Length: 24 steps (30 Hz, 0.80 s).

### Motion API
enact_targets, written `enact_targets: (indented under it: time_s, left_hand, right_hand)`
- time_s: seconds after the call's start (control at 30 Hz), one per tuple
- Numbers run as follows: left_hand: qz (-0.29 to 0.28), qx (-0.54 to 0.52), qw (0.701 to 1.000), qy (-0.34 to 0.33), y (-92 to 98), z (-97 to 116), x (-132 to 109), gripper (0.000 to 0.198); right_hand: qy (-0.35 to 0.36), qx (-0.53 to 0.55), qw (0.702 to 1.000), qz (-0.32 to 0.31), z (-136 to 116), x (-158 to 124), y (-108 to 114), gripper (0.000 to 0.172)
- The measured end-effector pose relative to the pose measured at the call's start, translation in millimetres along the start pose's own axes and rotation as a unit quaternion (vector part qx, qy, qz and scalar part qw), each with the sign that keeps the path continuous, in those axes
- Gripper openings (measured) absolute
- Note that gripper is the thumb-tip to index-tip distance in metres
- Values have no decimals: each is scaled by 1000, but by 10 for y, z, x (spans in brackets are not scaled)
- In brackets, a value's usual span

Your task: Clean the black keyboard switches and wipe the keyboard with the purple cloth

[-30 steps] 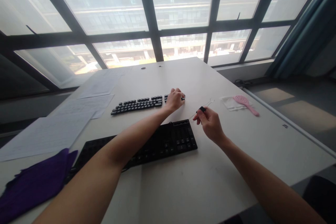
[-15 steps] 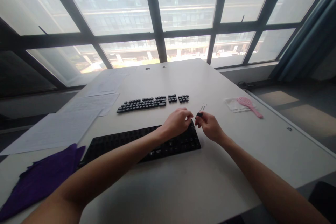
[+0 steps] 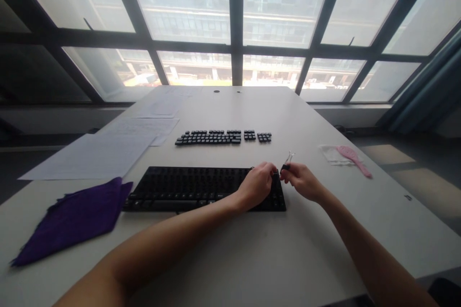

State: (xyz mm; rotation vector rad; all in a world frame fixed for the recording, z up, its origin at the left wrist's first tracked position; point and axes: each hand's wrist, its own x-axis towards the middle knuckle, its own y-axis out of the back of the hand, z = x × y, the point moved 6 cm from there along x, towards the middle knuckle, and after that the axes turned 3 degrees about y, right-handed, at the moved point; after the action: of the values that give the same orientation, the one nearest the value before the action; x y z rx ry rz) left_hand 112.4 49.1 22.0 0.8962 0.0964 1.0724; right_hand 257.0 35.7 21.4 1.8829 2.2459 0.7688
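My right hand (image 3: 302, 181) pinches a small wire keycap puller (image 3: 287, 162) with a black grip, its wire loops pointing up and away. My left hand (image 3: 257, 184) is curled closed over the right end of the black keyboard (image 3: 194, 188), fingertips almost meeting the right hand; what it pinches is hidden. Farther back on the white table (image 3: 252, 249) lie several loose black keycaps (image 3: 219, 137) set out in rows.
A purple cloth (image 3: 77, 218) lies at the near left. Paper sheets (image 3: 97, 153) cover the left side. A pink brush (image 3: 352, 159) rests on a small clear bag at the right. Large windows stand behind the table's far edge.
My left hand came back from the rows of loose keycaps to the keyboard's right end beside the right hand. The view swung left, so the keyboard sits more central.
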Motion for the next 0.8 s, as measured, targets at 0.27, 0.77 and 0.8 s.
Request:
enact_targets:
  time_s: [0.27, 0.77, 0.8]
  left_hand:
    - [-7, 8, 1000, -3, -14, 5, -18, 24]
    - [-43, -1, 998, -56, 3, 136, -33, 10]
    - [-46, -1, 997, -60, -2, 137, -30, 9]
  right_hand:
    - [13, -42, 996, -77, -143, -109, -66, 19]
    - [64, -76, 994, 54, -79, -100, -15, 12]
    - [52, -63, 995, 57, -49, -97, -16, 12]
